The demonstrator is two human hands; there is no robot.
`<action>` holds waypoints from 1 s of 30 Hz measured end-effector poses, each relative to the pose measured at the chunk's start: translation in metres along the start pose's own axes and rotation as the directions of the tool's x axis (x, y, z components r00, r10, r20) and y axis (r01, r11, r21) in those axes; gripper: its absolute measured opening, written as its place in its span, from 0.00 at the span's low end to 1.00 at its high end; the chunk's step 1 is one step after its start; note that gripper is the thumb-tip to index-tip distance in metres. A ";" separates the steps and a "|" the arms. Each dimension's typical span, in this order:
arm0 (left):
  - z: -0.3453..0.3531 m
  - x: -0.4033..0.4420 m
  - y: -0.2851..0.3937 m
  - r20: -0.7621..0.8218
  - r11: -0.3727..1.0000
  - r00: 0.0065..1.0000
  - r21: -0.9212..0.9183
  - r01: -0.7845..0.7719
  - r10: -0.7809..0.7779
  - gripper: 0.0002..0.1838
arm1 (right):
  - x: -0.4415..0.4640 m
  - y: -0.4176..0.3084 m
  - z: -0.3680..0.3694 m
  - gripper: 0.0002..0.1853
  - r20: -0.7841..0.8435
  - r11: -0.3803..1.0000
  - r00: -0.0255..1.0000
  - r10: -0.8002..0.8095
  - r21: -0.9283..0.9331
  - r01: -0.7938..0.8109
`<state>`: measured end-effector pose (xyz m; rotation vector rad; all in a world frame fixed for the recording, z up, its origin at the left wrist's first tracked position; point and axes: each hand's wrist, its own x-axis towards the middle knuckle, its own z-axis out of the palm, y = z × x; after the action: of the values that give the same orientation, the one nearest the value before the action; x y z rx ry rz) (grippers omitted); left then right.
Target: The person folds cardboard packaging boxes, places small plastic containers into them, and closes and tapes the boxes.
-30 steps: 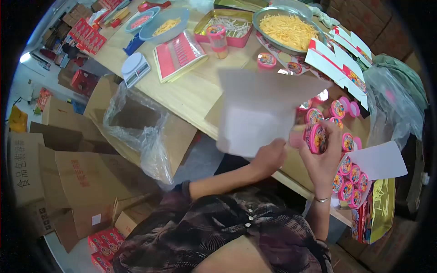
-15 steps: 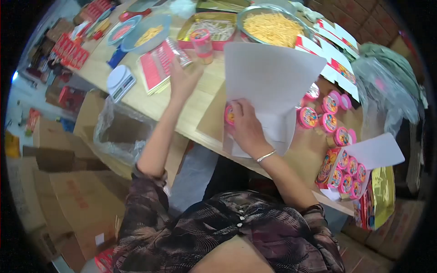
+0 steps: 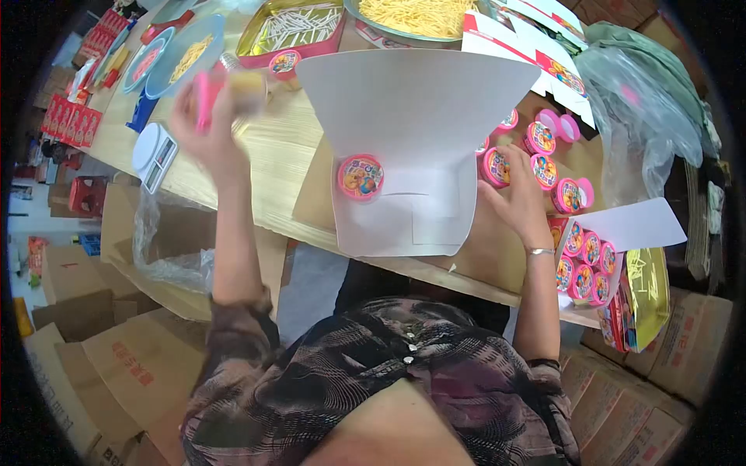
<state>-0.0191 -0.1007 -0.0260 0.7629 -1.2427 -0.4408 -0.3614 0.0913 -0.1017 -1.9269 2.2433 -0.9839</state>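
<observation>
My left hand (image 3: 208,128) is raised over the left side of the table, its fingers closed round a clear jar with a pink lid (image 3: 208,97). That jar is tilted sideways and blurred by motion. In front of me an open white cardboard box (image 3: 435,221) stands with its lid up. One pink-lidded jar (image 3: 360,177) sits in its far left corner. To the right of the box, my right hand (image 3: 519,194) has its fingers and thumb round another pink-lidded jar (image 3: 496,166), within a group of similar jars (image 3: 544,171).
A filled box of jars (image 3: 584,264) is at the right edge. Along the back are a bowl of yellow sticks (image 3: 416,17), a tray of white sticks (image 3: 299,27) and flat printed cartons (image 3: 544,62). A white scale (image 3: 154,155) lies left, above a plastic-lined carton (image 3: 167,241).
My right hand has left the jar in the white box and moved right to another jar. My left hand has moved left and now holds a jar. The view has shifted.
</observation>
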 end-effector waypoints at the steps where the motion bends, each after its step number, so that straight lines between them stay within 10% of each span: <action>1: -0.010 -0.026 0.034 0.055 0.997 0.998 0.069 0.039 -0.043 0.26 | 0.001 -0.001 -0.002 0.20 0.022 1.000 1.000 0.012 0.016 -0.013; 3: -0.001 -0.078 0.115 0.264 0.976 0.946 0.158 0.149 -0.187 0.33 | 0.002 -0.003 -0.013 0.22 0.066 0.999 0.997 0.030 0.037 -0.032; 5: 0.012 -0.093 0.125 0.711 0.965 0.697 0.105 -0.242 0.097 0.41 | 0.004 -0.017 -0.034 0.23 -0.015 1.000 0.999 0.029 0.008 -0.029; 9: 0.060 -0.136 0.075 0.830 0.977 0.554 0.163 -0.137 -0.061 0.34 | 0.004 -0.059 -0.073 0.27 -0.252 0.998 0.968 0.007 0.057 0.007; 13: 0.075 -0.144 0.044 0.926 0.666 0.372 0.320 -0.673 -0.069 0.29 | 0.003 -0.083 -0.064 0.26 0.002 0.911 0.998 -0.070 0.407 0.063; 19: 0.076 -0.151 0.049 0.894 0.675 0.418 0.409 -0.614 -0.161 0.25 | 0.006 -0.093 -0.021 0.22 0.185 0.996 0.979 -0.084 -0.005 0.087; 23: 0.073 -0.147 0.046 0.906 0.651 0.416 0.363 -0.667 -0.078 0.25 | 0.004 -0.078 0.013 0.20 -0.015 0.959 0.963 -0.268 -0.097 0.266; 26: 0.059 -0.121 0.063 0.888 0.829 0.458 0.222 -0.514 0.046 0.24 | 0.002 -0.041 -0.022 0.16 -0.141 0.990 0.986 -0.091 -0.119 0.074; 28: 0.040 -0.100 0.062 0.584 0.924 0.812 0.314 -0.217 -0.008 0.23 | 0.003 0.004 -0.041 0.14 -0.144 0.948 0.985 0.094 -0.289 -0.133; 30: 0.030 -0.061 0.037 0.307 0.877 0.951 0.451 -0.168 0.024 0.21 | 0.001 0.029 -0.036 0.15 -0.037 0.876 0.971 0.235 -0.424 -0.229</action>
<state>-0.0692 -0.0424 -0.0366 1.0696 -1.6948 -0.1645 -0.4024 0.1069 -0.0862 -1.7140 2.7803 -0.4719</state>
